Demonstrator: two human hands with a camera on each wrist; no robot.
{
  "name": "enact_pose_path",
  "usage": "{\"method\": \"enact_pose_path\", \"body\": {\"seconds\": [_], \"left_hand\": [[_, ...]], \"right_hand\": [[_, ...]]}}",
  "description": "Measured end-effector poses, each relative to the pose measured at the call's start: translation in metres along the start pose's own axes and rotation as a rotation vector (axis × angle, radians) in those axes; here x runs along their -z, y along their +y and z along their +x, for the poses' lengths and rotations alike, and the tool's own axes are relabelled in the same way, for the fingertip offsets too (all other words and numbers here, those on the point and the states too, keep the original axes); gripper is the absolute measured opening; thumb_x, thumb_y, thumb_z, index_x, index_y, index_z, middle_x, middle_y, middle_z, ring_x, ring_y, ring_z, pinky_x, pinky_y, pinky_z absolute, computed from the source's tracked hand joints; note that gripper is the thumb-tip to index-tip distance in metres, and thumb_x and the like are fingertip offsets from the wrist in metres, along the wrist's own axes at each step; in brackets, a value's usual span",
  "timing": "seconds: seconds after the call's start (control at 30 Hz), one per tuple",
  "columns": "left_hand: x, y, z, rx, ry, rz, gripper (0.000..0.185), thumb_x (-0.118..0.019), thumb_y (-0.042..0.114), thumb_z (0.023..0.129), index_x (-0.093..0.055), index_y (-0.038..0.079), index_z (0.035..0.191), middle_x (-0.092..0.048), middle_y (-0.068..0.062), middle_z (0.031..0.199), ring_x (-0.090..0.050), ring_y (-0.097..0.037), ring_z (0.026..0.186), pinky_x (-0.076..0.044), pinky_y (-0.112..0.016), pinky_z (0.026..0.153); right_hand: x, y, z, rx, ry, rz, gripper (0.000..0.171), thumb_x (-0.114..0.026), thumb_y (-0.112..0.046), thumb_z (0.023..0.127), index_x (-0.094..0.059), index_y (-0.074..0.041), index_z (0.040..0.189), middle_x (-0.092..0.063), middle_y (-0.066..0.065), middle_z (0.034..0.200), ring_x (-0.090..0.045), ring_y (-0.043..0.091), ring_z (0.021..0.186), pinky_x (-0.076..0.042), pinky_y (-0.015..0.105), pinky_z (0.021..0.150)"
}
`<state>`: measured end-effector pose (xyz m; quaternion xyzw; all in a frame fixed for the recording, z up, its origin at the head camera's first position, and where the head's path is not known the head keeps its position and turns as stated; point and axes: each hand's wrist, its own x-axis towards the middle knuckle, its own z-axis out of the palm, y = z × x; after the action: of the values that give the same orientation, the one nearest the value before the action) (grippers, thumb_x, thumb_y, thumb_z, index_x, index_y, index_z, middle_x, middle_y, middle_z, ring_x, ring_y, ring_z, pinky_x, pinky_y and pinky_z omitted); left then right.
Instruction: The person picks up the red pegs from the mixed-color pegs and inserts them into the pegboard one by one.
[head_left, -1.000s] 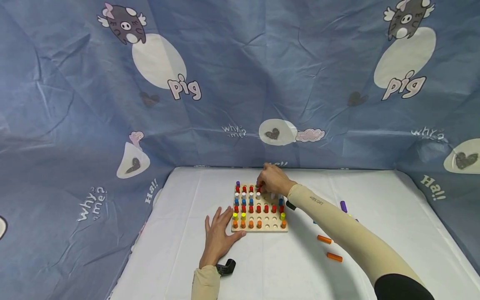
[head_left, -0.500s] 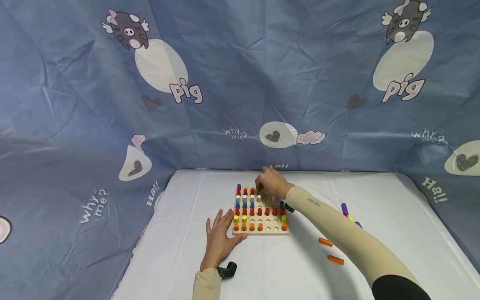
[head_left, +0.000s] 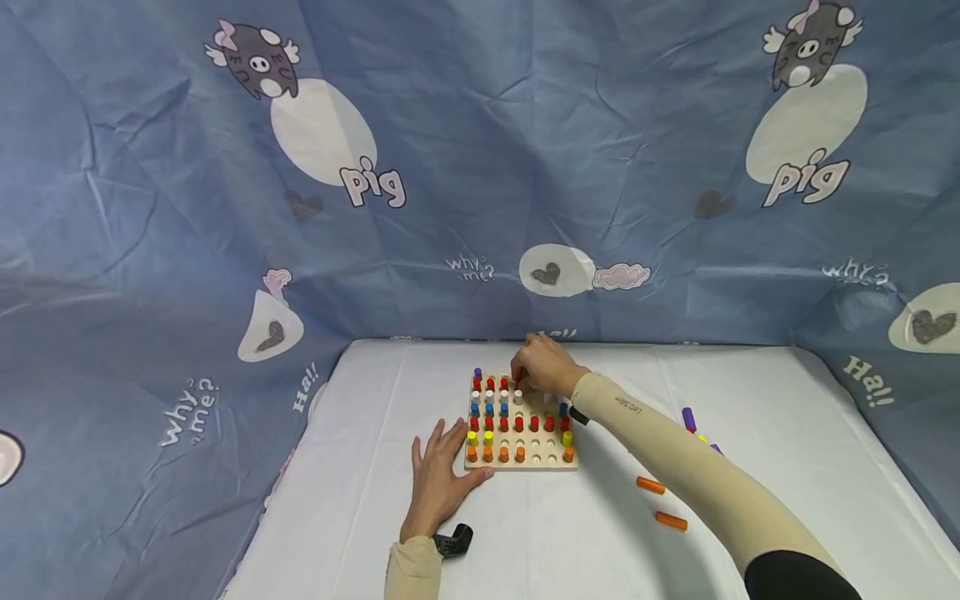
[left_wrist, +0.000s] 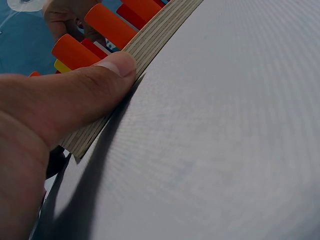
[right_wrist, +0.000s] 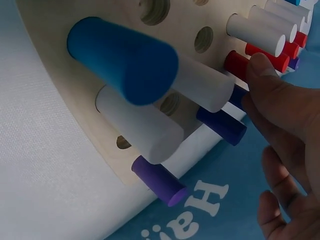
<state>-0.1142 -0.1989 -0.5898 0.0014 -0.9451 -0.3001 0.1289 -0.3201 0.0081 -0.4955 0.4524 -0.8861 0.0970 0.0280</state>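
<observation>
A wooden pegboard [head_left: 534, 458] lies on the white table, filled with red, blue, white, yellow and orange pegs. My left hand [head_left: 438, 467] lies flat on the table, its thumb [left_wrist: 85, 90] pressing the board's front left edge [left_wrist: 150, 45] beside orange pegs [left_wrist: 107, 25]. My right hand [head_left: 525, 377] reaches over the board's back row, where its fingertips [right_wrist: 262, 70] hold a red peg [right_wrist: 236, 64] standing in its hole. In the right wrist view a blue peg [right_wrist: 122, 60], white pegs [right_wrist: 142, 125] and purple pegs [right_wrist: 160, 181] stand close by.
Two loose orange pegs [head_left: 650, 484] [head_left: 671, 521] and a purple peg [head_left: 687, 417] lie on the table right of the board. A small black object [head_left: 453, 540] sits at my left wrist. Blue printed cloth [head_left: 480, 208] walls in the table's back and sides.
The head view has shifted slightly since a second ago. Both hands keep their places, the left at the board's corner and the right at the back-row red peg.
</observation>
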Motion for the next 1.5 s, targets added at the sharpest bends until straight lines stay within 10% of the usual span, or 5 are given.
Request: {"method": "enact_pose_path", "body": {"seconds": [0.8, 1.5], "left_hand": [[0.000, 0.000, 0.002, 0.005, -0.015, -0.026, 0.086, -0.088, 0.050, 0.081, -0.060, 0.007, 0.150, -0.055, -0.014, 0.159, -0.034, -0.043, 0.157, -0.006, -0.075, 0.126], [0.000, 0.000, 0.002, 0.002, -0.012, -0.032, 0.087, -0.088, 0.051, 0.081, -0.060, 0.007, 0.149, -0.056, -0.014, 0.158, -0.035, -0.044, 0.157, -0.007, -0.075, 0.126]], "right_hand": [[0.044, 0.024, -0.044, 0.030, 0.096, -0.006, 0.013, -0.096, -0.019, 0.076, -0.086, -0.019, 0.086, -0.080, -0.006, 0.082, -0.053, 0.018, 0.077, -0.037, 0.035, 0.067], [0.090, 0.081, -0.181, -0.179, -0.149, 0.021, 0.021, -0.098, -0.019, 0.072, -0.083, -0.017, 0.087, -0.072, -0.013, 0.075, -0.052, 0.012, 0.078, -0.042, 0.031, 0.067]]}}
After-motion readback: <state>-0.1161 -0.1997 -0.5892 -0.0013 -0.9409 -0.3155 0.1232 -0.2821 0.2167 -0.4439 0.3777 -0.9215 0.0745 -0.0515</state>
